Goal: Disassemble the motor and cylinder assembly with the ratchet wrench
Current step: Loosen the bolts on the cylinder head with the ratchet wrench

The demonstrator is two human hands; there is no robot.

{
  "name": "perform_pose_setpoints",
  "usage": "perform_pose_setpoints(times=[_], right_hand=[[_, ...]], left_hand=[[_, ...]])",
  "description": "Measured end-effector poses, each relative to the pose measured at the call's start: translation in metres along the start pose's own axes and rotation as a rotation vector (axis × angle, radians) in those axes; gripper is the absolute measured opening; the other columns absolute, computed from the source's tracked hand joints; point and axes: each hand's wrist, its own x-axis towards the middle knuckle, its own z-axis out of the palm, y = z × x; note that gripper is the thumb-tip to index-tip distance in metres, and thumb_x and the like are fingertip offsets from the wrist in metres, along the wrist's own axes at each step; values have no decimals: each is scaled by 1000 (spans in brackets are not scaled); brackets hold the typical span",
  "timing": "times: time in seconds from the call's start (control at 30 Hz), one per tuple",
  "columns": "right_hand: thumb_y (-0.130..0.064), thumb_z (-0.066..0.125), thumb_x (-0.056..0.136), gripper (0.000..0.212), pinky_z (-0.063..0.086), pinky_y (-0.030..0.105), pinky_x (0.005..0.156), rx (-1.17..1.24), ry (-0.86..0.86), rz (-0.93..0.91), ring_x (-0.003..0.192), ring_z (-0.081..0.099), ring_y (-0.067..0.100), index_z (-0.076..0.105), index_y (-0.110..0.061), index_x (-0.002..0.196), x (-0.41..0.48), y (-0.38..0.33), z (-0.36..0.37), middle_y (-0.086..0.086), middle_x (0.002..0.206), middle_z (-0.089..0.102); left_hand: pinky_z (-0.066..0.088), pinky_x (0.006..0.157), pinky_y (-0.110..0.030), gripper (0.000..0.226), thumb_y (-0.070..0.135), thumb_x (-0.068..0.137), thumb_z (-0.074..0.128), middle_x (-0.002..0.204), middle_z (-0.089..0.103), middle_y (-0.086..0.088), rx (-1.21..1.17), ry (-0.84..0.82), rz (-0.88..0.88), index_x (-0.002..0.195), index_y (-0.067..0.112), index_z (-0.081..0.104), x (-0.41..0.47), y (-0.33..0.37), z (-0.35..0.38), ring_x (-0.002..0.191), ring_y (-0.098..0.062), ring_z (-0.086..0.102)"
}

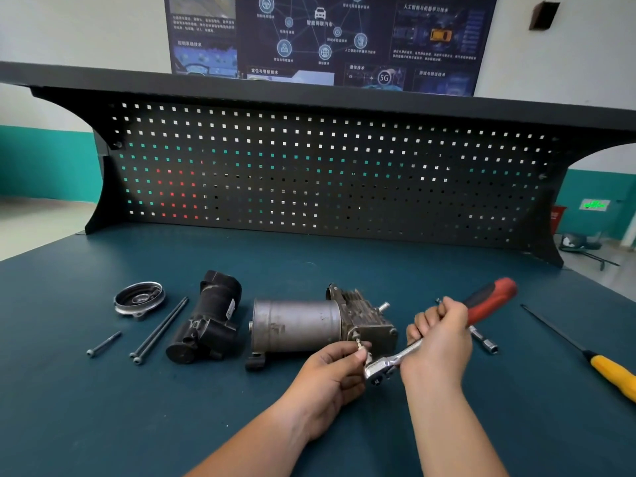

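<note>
The grey motor can [296, 325] lies on its side on the blue bench, joined on its right to the finned cylinder block [368, 315]. My left hand [330, 376] pinches a small socket bit [359, 344] at the block's front face. My right hand [438, 342] grips the ratchet wrench [395, 363] by its shaft; its chrome head sits just below the bit and its red and black handle [490, 299] points up to the right.
On the left lie a black plastic housing [210, 318], a round metal cover [139, 299], two long bolts [160, 330] and a short bolt [103, 344]. A socket extension [483, 342] and a yellow-handled screwdriver [612, 371] lie on the right. A pegboard [327, 173] backs the bench.
</note>
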Motion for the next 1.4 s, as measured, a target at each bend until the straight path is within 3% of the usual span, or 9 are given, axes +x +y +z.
perform_pose_setpoints(times=[0.13,0.3,0.53,0.7,0.8,0.93,1.13,1.27,1.4], right_hand=[[-6,52,87,27,27,16,38,-168,-187,-239,35,31,1,40,-18,65,-17,1,13,-14,40,34],[-32,59,70,17,32,13,44,-558,-580,-584,42,39,0,47,-26,60,-40,15,21,-15,45,46],[-44,42,69,18,25,20,47,-1022,-966,-908,55,38,13,29,-37,60,-54,34,29,-11,47,34],[-39,54,71,16,28,17,45,-762,-790,-656,45,37,4,45,-33,59,-47,26,28,-14,47,42],[-25,61,72,20,31,13,43,-578,-546,-474,40,36,0,48,-24,58,-39,15,24,-14,43,42],[-9,55,85,28,24,17,37,-193,-288,-145,35,29,2,40,-18,63,-14,2,17,-13,41,32],[-20,43,86,29,18,16,33,164,34,269,33,23,6,29,-22,61,14,3,-12,-11,41,24],[-22,40,86,28,18,14,33,216,98,304,31,22,7,28,-23,61,15,6,-22,-11,40,23],[-15,42,82,25,19,20,38,101,-1,36,37,22,7,29,-21,62,3,0,-10,-12,43,24]], left_hand=[[48,57,-19,13,13,87,62,63,57,2,3,-1,-13,82,16,73,-2,2,0,53,-8,53],[50,74,-30,6,5,88,61,78,65,-11,63,-48,28,89,6,67,-5,4,1,72,-19,60],[50,56,-25,28,7,85,54,68,64,-3,-109,-164,60,68,17,73,-9,9,0,61,-12,62],[52,65,-28,28,-5,85,53,78,69,-11,11,-126,61,74,10,75,-6,7,-1,70,-18,65],[40,73,-30,18,1,86,58,94,55,-21,-4,-84,21,80,7,74,-5,5,0,78,-22,49],[45,68,-25,16,12,83,63,76,63,-8,-59,-17,-14,74,10,75,-4,3,3,69,-15,52],[51,58,-17,12,4,90,55,61,67,2,-23,-34,1,89,7,67,-1,1,2,51,-4,61],[53,62,-18,12,3,90,56,72,72,-3,-3,-11,6,91,7,68,-2,1,2,63,-9,68],[49,58,-17,11,7,89,59,69,69,0,22,-6,-15,89,9,70,-1,2,1,59,-8,64]])
